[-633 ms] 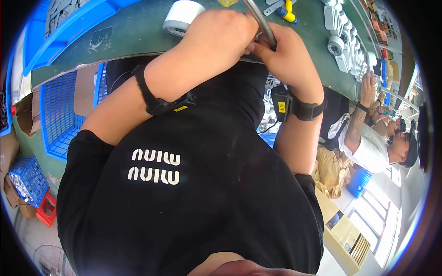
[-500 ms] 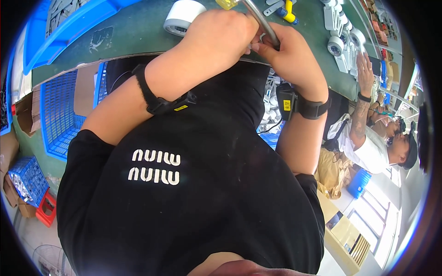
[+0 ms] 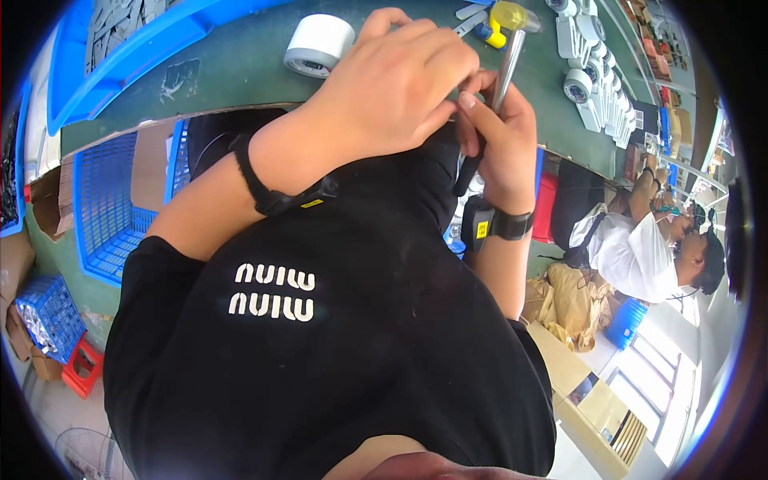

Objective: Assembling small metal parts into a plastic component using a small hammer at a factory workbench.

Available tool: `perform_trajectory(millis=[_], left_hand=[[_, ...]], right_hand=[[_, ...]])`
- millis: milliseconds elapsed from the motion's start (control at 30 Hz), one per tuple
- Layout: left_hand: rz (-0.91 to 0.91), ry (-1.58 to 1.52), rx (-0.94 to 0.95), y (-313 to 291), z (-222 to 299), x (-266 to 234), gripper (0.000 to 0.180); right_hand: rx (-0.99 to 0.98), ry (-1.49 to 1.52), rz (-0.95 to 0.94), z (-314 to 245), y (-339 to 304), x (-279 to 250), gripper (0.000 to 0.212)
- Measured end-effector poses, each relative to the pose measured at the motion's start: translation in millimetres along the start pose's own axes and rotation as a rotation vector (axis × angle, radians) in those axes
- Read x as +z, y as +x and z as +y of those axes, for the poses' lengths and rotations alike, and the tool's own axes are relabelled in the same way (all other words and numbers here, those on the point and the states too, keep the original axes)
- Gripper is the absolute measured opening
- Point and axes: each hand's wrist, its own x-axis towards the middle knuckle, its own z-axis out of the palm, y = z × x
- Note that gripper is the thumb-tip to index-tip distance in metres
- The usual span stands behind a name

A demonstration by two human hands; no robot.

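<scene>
My right hand [image 3: 508, 140] is wrapped round a mallet [image 3: 510, 68] with a metal shaft and a black grip. Its yellow see-through head points to the far side of the bench. Close against its fingertips is my left hand [image 3: 400, 84], back upward and fingers bent in. Whatever sits between the left fingers is hidden. Beyond my left wrist a white cylindrical part [image 3: 322, 40] with a grey lower rim stands on the green bench [image 3: 240, 72].
Grey flat pieces fill a blue tray [image 3: 120, 76] at far left. A yellow-and-blue tool [image 3: 490, 34] lies beyond my hands. White round-ended parts [image 3: 588, 80] line the right side. Blue crates [image 3: 108, 208] stand below the bench. A co-worker in white [image 3: 632, 248] sits at right.
Both hands have drawn nearer to my body. The mallet has swung so its head points to the far right, and its black grip now shows. The co-worker's raised arm has come down.
</scene>
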Motion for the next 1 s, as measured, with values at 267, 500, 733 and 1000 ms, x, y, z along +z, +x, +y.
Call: perform_trajectory(millis=[267, 500, 733, 1000], left_hand=[[0.031, -0.086, 0.042, -4, -1, -29, 0.020], [-0.157, -0.311, -0.128, -22, 5, -80, 0.016], [-0.470, -0.505, -0.506, -53, -15, -130, 0.011], [-0.536, -0.397, -0.533, -49, -3, -151, 0.025]], right_hand=[[0.012, 0.376, -0.060, 7, 0, 24, 0.013], [-0.028, 0.121, 0.061, 5, -3, 14, 0.012], [-0.197, -0.121, 0.608, 12, 10, -78, 0.013], [-0.378, -1.047, 0.969, 39, 22, -246, 0.047]])
